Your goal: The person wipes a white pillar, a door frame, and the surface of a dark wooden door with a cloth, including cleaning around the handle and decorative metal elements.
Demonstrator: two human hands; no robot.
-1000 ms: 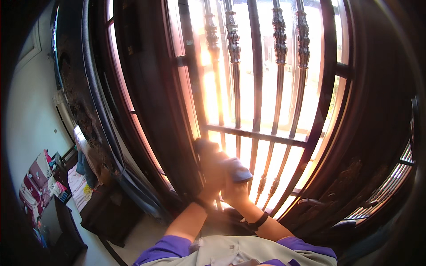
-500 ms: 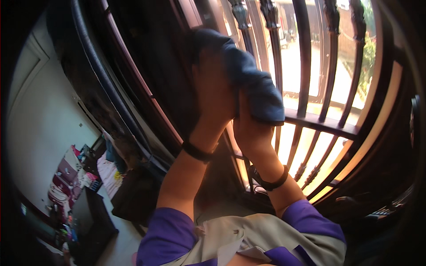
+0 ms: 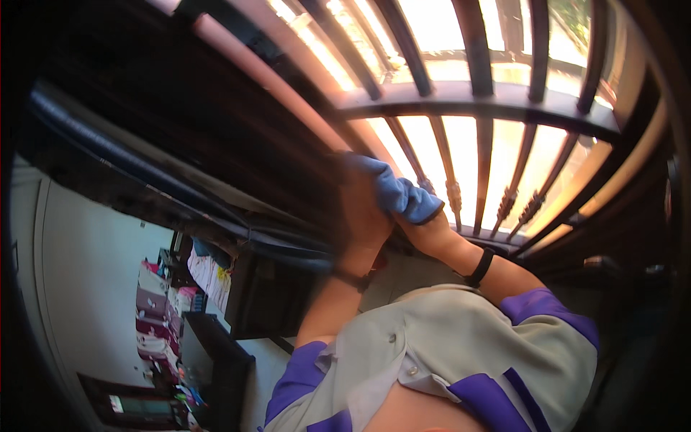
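Note:
A blue cloth (image 3: 404, 196) is bunched between my two hands, low beside the barred window. My left hand (image 3: 364, 219), smeared by motion, grips the cloth's left end next to the dark window frame. My right hand (image 3: 430, 232) is closed under the cloth's right end, its fingers mostly hidden by the folds. A dark band circles each wrist. Right behind the cloth rise the lower window bars (image 3: 452, 173).
A curved crossbar (image 3: 482, 108) spans the bars, with bright daylight behind. On the left runs a long dark padded edge (image 3: 137, 147). Beyond it stand a dark low table (image 3: 212, 345), a bed with patterned cloth (image 3: 210, 277) and a pale wall (image 3: 93, 266).
Both hands and the cloth have come down from the upper bars to the lower part of the window, closer to my body. The view has tilted.

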